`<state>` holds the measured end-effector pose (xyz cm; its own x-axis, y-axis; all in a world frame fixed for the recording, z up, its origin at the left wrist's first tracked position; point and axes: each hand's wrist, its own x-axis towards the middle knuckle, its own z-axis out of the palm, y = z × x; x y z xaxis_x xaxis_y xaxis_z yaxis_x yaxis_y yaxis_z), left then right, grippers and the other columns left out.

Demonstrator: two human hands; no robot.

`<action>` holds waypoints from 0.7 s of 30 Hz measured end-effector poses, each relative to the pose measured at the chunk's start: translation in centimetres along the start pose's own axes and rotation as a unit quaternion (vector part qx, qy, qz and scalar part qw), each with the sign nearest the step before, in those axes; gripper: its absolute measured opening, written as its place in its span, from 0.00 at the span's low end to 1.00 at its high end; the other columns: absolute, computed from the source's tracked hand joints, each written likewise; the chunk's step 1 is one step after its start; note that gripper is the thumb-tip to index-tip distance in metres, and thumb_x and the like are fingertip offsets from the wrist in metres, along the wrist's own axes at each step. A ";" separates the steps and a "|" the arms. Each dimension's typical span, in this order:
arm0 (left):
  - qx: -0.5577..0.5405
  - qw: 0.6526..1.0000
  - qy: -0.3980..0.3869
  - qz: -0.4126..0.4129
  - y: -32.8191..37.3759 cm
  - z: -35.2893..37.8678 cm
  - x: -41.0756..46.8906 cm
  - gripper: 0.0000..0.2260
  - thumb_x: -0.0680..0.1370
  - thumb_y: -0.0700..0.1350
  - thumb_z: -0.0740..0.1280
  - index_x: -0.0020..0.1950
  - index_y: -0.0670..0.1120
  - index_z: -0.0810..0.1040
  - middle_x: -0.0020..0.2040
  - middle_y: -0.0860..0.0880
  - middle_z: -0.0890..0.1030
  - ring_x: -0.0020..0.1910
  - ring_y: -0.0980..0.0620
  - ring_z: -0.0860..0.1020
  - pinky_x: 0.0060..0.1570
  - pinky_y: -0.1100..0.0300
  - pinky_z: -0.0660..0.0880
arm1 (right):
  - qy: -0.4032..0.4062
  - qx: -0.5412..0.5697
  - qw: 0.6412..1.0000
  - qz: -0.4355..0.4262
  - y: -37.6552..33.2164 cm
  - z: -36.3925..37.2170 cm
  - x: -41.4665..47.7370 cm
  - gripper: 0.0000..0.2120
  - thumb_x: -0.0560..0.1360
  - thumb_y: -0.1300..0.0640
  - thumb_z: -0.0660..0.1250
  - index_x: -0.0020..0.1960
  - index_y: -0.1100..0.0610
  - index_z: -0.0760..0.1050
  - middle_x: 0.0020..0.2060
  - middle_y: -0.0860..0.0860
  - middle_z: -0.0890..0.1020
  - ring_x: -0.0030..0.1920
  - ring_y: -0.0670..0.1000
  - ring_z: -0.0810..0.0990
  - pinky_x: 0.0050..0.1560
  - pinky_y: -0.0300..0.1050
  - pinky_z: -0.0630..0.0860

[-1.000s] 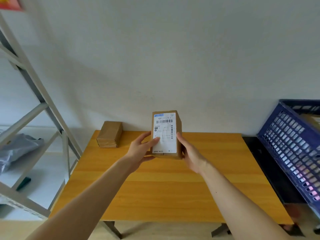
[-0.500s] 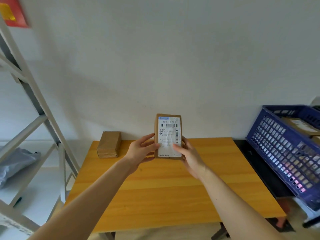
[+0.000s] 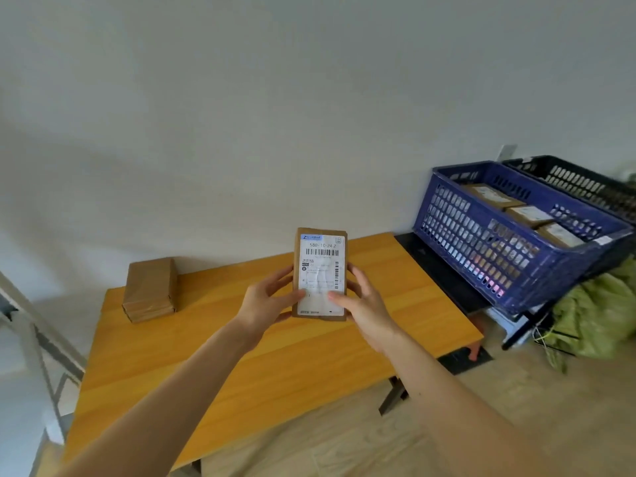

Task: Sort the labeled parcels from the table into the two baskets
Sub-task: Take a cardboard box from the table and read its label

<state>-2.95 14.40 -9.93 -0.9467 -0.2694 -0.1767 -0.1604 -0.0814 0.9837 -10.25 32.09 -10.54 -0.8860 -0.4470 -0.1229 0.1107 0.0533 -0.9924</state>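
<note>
I hold one parcel (image 3: 320,273) upright above the table (image 3: 241,366), with my left hand (image 3: 266,301) and right hand (image 3: 364,304) each gripping a side. Its label reads 580-10-24 2 over a barcode; the smaller print is too blurred to read. Three boxes (image 3: 492,196) lie in the blue basket (image 3: 481,256), and the inside of the black basket (image 3: 578,182) is hidden. A brown stack (image 3: 149,289), perhaps two or three parcels, is left on the table.

A labeled parcel (image 3: 320,273) is held upright above the wooden table (image 3: 241,366) by the left hand (image 3: 266,301) and right hand (image 3: 361,301). A stack of plain boxes (image 3: 149,289) is seen at the table's far left corner. Three parcels are contained in the blue basket (image 3: 481,249); a black basket (image 3: 578,184) is set just behind it.
</note>
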 end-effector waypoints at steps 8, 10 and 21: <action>0.021 0.996 -0.082 -0.001 0.1 8.0 0.6 0.27 0.74 0.43 0.72 0.71 0.55 0.70 0.65 0.55 0.77 0.57 0.50 0.80 0.52 0.52 0.80 | 0.079 0.011 0.997 0.016 0.7 -7.6 -3.7 0.32 0.74 0.62 0.70 0.72 0.43 0.63 0.59 0.45 0.80 0.58 0.48 0.80 0.55 0.50 0.80; 0.030 0.995 -0.099 0.000 0.4 10.7 0.7 0.27 0.74 0.43 0.72 0.72 0.55 0.69 0.65 0.54 0.77 0.58 0.50 0.80 0.53 0.50 0.80 | 0.102 0.012 0.995 0.013 0.6 -10.2 -4.4 0.31 0.74 0.62 0.69 0.72 0.43 0.63 0.59 0.46 0.80 0.58 0.48 0.80 0.57 0.52 0.79; 0.060 0.989 -0.138 0.008 1.7 31.0 0.5 0.26 0.75 0.44 0.71 0.72 0.54 0.69 0.65 0.52 0.76 0.60 0.48 0.78 0.57 0.45 0.77 | 0.149 0.035 0.988 -0.008 1.0 -29.8 -8.6 0.29 0.74 0.64 0.68 0.69 0.41 0.66 0.57 0.43 0.81 0.59 0.49 0.80 0.60 0.55 0.77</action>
<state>-12.36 43.90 -7.27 -0.9868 0.0031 -0.1620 -0.1618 0.0395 0.9860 -15.97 62.59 -10.53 -0.9800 -0.1639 -0.1128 0.1173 -0.0183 -0.9929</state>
